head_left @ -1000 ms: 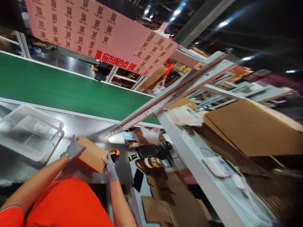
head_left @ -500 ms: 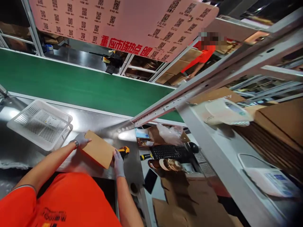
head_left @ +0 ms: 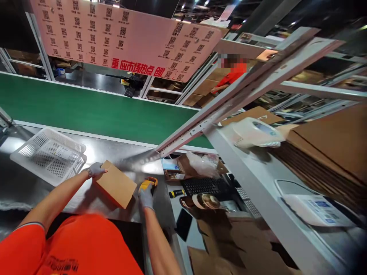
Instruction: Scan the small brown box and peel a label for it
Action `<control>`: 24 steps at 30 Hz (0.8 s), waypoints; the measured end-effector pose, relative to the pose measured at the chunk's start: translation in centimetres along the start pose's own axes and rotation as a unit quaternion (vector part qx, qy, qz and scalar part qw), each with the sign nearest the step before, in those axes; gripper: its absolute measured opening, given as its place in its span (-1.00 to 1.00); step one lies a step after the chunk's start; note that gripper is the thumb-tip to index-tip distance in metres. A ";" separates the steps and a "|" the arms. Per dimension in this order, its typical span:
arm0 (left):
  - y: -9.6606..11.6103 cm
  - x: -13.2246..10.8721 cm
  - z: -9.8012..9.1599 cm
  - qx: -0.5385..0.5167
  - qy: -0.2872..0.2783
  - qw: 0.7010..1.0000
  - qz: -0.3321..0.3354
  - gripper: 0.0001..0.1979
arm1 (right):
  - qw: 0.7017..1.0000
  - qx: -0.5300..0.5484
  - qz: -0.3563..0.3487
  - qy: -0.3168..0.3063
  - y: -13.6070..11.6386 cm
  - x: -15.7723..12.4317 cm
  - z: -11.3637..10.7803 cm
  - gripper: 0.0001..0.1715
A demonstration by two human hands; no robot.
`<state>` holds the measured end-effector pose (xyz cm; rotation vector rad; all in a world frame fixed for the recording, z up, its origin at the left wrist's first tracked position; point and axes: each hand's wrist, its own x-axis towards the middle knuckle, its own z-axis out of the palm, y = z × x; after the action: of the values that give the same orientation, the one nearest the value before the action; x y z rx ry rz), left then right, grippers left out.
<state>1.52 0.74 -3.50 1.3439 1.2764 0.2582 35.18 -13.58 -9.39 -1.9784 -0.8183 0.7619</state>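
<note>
Kraft cardboard box (head_left: pixel 114 184) on steel table (head_left: pixel 126 156), open left hand (head_left: pixel 96 170) touching its corner, right hand (head_left: pixel 146 198) gripping yellow barcode scanner (head_left: pixel 148 183), white perforated plastic basket (head_left: pixel 48 156) nearby

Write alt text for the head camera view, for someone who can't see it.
From head height, a person in an orange shirt rests a grey-gloved left hand on a kraft cardboard box on a steel table, while the gloved right hand grips a yellow handheld scanner. A white plastic basket and green conveyor belt lie beyond.

A matt, smooth kraft-cardboard box (head_left: pixel 114 184) is seen on a glossy stainless-steel table (head_left: pixel 126 162); beside the box lie a yellow plastic handheld scanner (head_left: pixel 147 183) and a white perforated plastic basket (head_left: pixel 48 157), with a matt green conveyor belt (head_left: pixel 86 110) beyond it.
</note>
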 end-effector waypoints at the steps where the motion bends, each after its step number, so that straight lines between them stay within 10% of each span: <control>1: 0.1 0.0 -0.1 0.000 -0.007 1.000 0.002 -0.60 | 0.999 0.034 -0.010 0.008 -0.5 0.1 -1.0 0.09; 6: 0.7 0.8 -0.1 -0.004 -0.048 0.999 0.012 -0.53 | 0.971 0.231 -0.043 0.050 -3.5 -2.0 -4.1 -0.08; 13: 2.1 2.2 1.6 0.022 -0.067 0.997 0.024 -0.64 | 0.953 0.299 -0.028 -0.034 -5.9 -7.1 2.3 -0.25; 24: 5.8 0.4 2.5 0.037 0.119 0.992 0.034 -0.56 | 0.943 0.289 -0.018 -0.164 -3.5 -6.6 0.2 -0.26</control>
<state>6.51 1.35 0.28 1.4535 1.4508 0.4324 30.12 -17.04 -5.13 -1.3288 -0.7099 1.1769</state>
